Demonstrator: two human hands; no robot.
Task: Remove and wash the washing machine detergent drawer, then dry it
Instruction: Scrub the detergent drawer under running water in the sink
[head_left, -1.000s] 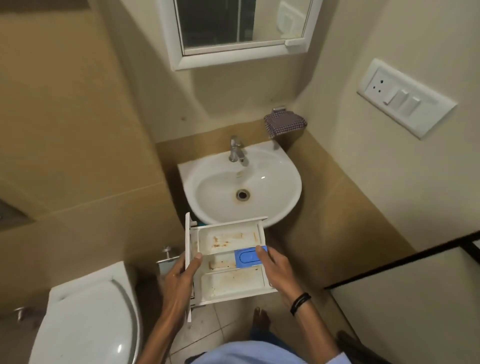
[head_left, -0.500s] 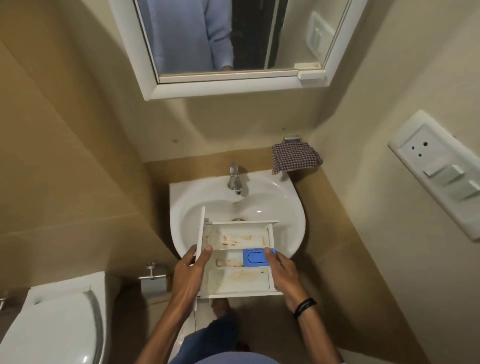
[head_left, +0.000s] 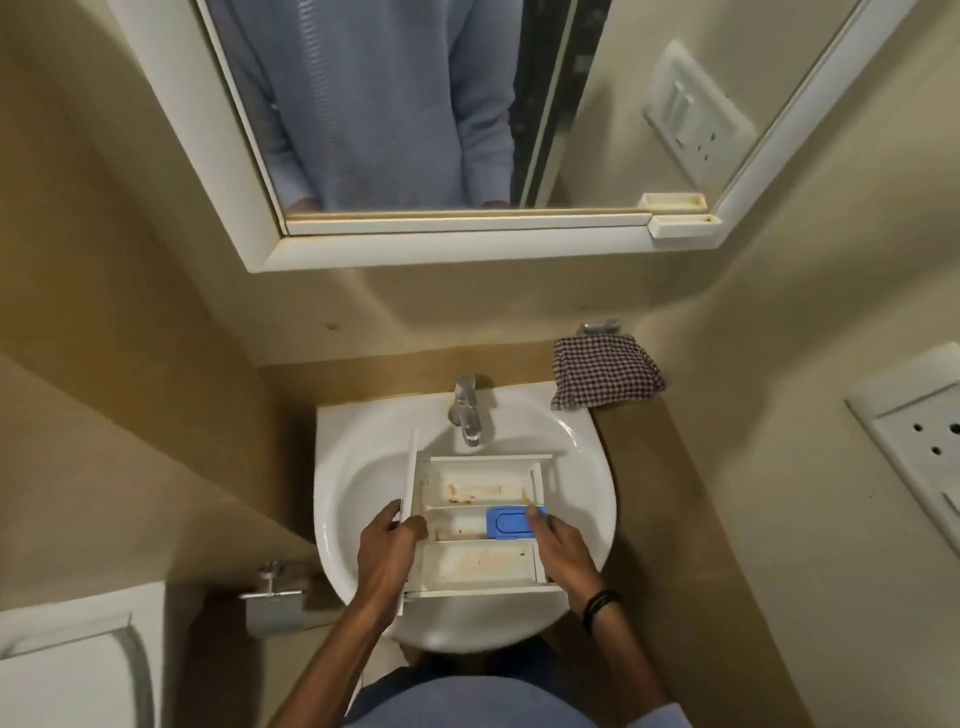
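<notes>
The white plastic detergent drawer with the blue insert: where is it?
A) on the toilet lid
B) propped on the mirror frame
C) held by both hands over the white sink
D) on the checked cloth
C: left hand and right hand hold the white plastic detergent drawer over the white ceramic sink.

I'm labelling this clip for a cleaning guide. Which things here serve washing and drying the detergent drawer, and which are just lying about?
For the job: detergent drawer, gripped by left hand and right hand over the sink; tap; checked cloth, probably for drying.
Lying about: mirror; toilet; paper holder; wall socket.
</notes>
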